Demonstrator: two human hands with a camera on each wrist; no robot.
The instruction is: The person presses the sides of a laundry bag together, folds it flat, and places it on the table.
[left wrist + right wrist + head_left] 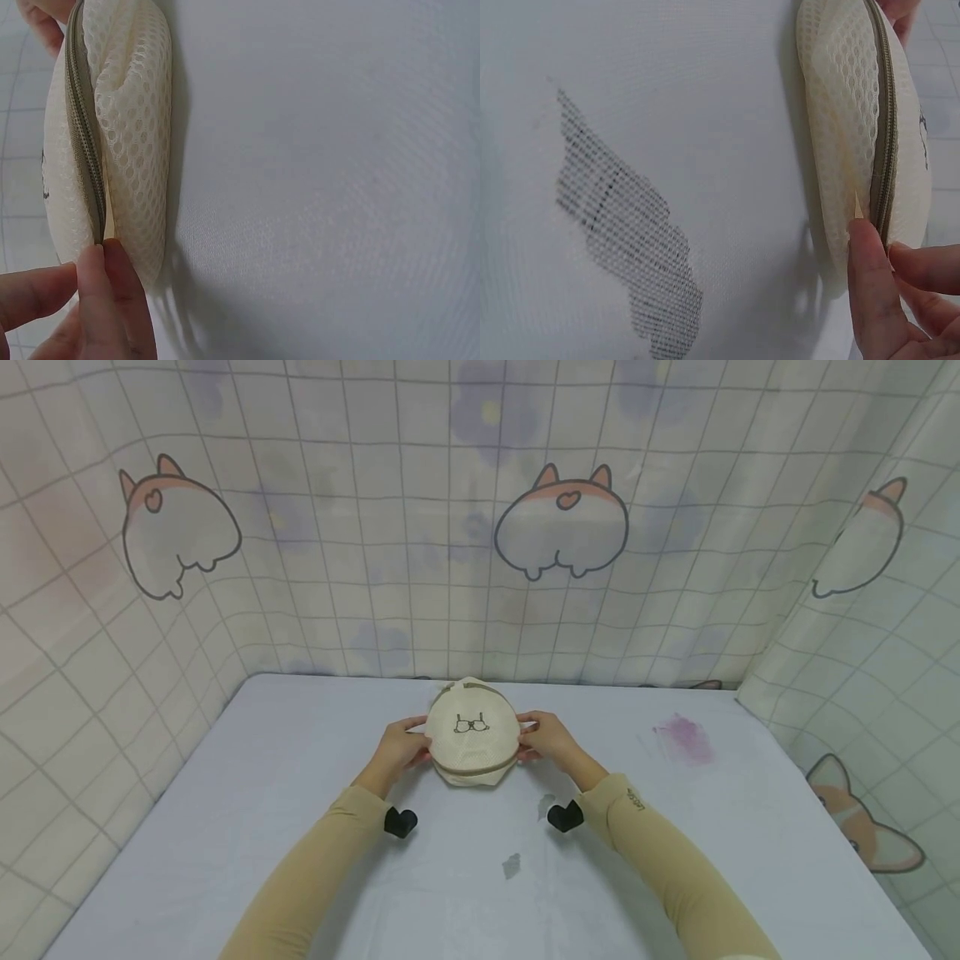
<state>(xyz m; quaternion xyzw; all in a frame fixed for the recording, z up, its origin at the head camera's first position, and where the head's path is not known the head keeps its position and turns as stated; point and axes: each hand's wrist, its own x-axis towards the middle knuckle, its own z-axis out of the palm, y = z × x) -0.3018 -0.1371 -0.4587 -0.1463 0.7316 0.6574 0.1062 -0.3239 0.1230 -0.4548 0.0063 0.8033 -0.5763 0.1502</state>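
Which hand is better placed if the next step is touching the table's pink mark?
Probably the right hand: it holds the mesh pouch on the side nearer the pink mark, while the left hand holds the opposite side.

White tbl surface (pixel 225 827) lying flat; fabric backdrop (pixel 420 593) w/ grey grid lines hanging behind & along both sides. Backdrop showing corgi prints: L rump (pixel 180 535), ctr rump (pixel 561 531), R rump (pixel 866 547), plus corgi face (pixel 862 827) low R, nr tbl edge. Purple flower (pixel 480 414) w/ yellow ctr showing faintly up top. Pink stain (pixel 684 739) spreading at tbl's R rear; grey patch (pixel 512 866) sitting fwd of ctr, second patch (pixel 545 806) lying nr it, farther back.
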